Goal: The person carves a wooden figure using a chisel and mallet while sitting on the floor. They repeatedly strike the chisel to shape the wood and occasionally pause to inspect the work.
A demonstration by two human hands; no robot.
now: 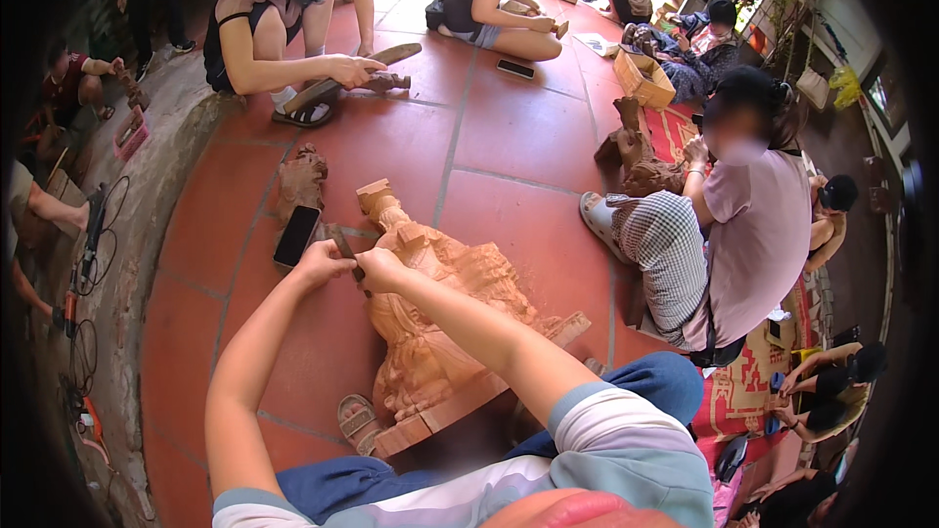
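A large carved wooden figure (pixel 460 279), reddish-tan and deeply cut, lies tilted on the floor in front of me. My left hand (pixel 325 264) pinches a dark narrow strip (pixel 339 240) just left of the figure. Closed beside it, my right hand (pixel 380 271) grips the same strip from the other side, over the figure's left edge. Whether the strip is sandpaper or a flat tool, I cannot make out. A black phone (pixel 297 237) lies close to my left hand, against a darker carved wood piece (pixel 301 176).
Across the floor, a crouching person (pixel 279 29) holds a long wooden piece (pixel 337 83). Another person (pixel 748 205) sits at my right by a dark carving (pixel 641 156). A cardboard box (pixel 644 78) stands behind. Power tools with cords (pixel 90 235) lie along the left ledge.
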